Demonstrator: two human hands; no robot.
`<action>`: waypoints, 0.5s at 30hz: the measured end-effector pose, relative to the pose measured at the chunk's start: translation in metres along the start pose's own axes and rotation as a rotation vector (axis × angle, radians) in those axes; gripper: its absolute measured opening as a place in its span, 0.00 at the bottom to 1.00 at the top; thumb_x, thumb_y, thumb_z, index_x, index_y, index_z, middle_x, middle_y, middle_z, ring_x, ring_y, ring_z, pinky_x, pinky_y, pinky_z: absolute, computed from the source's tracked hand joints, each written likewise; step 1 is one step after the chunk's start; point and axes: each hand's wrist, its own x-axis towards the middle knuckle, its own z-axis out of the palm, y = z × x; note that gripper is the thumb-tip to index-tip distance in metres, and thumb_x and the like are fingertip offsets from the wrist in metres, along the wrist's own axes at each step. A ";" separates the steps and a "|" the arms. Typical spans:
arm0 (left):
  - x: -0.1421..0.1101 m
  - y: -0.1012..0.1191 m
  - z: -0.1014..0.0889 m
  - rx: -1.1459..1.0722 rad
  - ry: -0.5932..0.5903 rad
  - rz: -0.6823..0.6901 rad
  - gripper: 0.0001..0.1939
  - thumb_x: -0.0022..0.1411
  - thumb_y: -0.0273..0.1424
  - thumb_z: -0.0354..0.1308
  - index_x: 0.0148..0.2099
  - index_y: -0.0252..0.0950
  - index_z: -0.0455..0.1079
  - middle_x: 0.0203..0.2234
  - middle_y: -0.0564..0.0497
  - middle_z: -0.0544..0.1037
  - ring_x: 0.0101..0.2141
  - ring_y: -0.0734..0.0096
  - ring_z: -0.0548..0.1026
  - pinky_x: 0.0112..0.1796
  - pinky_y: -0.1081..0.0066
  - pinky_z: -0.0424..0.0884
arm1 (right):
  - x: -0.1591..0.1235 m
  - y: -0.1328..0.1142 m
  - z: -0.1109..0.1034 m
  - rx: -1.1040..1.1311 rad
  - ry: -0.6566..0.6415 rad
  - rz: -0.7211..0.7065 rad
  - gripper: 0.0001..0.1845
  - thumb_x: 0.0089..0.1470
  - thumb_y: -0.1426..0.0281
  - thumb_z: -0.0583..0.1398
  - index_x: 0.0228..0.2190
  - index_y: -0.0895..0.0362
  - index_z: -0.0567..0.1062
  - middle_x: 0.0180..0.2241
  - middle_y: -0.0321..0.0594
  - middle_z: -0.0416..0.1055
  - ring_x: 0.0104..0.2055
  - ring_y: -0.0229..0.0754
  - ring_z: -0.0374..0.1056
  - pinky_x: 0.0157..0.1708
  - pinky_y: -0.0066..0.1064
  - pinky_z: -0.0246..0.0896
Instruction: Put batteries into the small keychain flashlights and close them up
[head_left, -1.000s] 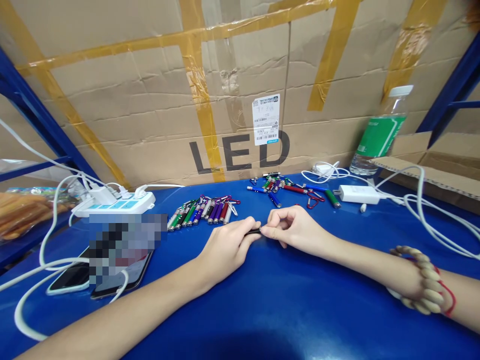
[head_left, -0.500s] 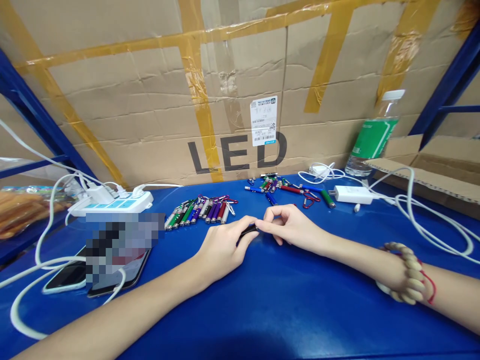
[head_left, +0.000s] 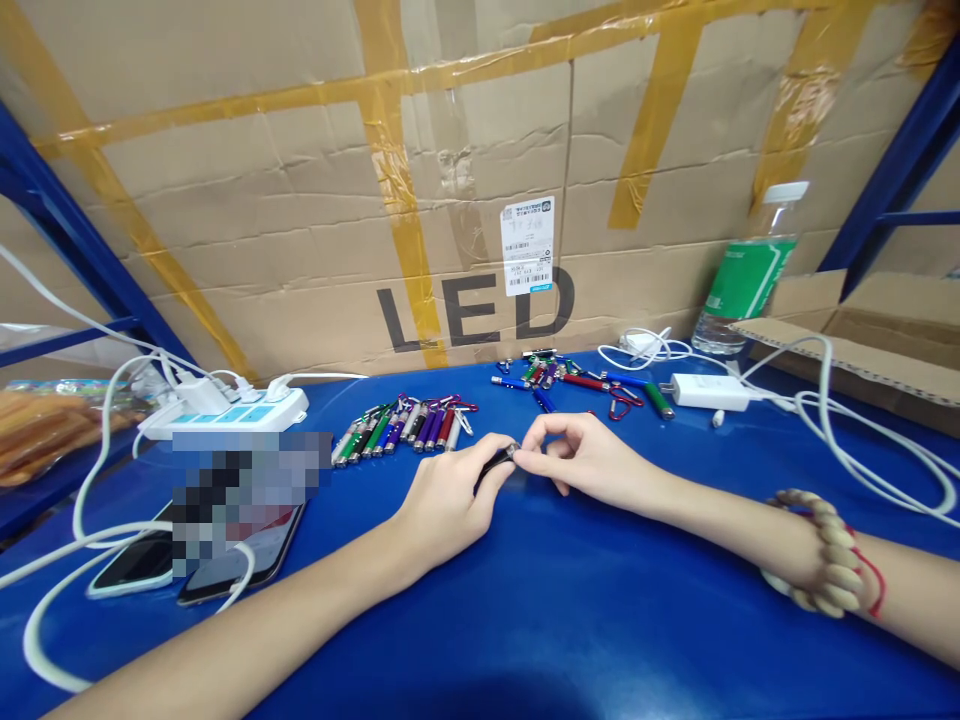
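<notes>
Between the fingers of my left hand [head_left: 450, 490] is a black keychain flashlight [head_left: 491, 463], mostly covered by the hand, its silver end showing. My right hand [head_left: 581, 455] has thumb and forefinger closed at that silver end; the other fingers are curled. Beyond my left hand lies a row of keychain flashlights [head_left: 401, 428] in green, black, blue, purple, red and silver, side by side with their carabiner clips at the back. A looser pile of similar flashlights [head_left: 544, 375] sits behind my right hand, with a green one [head_left: 660, 400] at its right side.
On the left are a white power strip [head_left: 240, 415] with chargers and two phones [head_left: 247, 560], partly blurred out, crossed by white cables. A white adapter [head_left: 709, 392], looping cables, a bottle [head_left: 742, 280] and an open carton [head_left: 862, 350] stand right. A large cardboard box [head_left: 300, 220] backs the blue table [head_left: 540, 620].
The right fingertips have shifted slightly, and the flashlight's silver end now shows between the hands. Both hands stay at nearly the same place.
</notes>
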 end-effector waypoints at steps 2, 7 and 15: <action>0.001 0.000 0.000 -0.003 -0.003 -0.019 0.10 0.65 0.33 0.44 0.44 0.43 0.65 0.34 0.56 0.77 0.32 0.70 0.76 0.31 0.74 0.66 | 0.001 0.002 -0.001 0.002 0.024 -0.035 0.17 0.43 0.59 0.64 0.31 0.59 0.72 0.22 0.32 0.67 0.16 0.27 0.59 0.16 0.20 0.52; 0.000 0.000 -0.001 -0.018 -0.017 0.000 0.11 0.65 0.32 0.43 0.45 0.43 0.65 0.37 0.56 0.77 0.34 0.69 0.76 0.32 0.74 0.66 | 0.004 0.009 -0.002 0.050 0.034 -0.091 0.16 0.42 0.59 0.64 0.27 0.60 0.74 0.24 0.35 0.69 0.16 0.28 0.60 0.15 0.22 0.54; 0.000 0.001 -0.003 -0.038 -0.024 0.016 0.13 0.65 0.32 0.42 0.49 0.42 0.63 0.29 0.55 0.76 0.29 0.72 0.74 0.31 0.75 0.67 | 0.004 0.007 -0.001 0.121 0.028 -0.162 0.15 0.42 0.61 0.65 0.24 0.60 0.73 0.30 0.36 0.67 0.16 0.26 0.60 0.16 0.22 0.57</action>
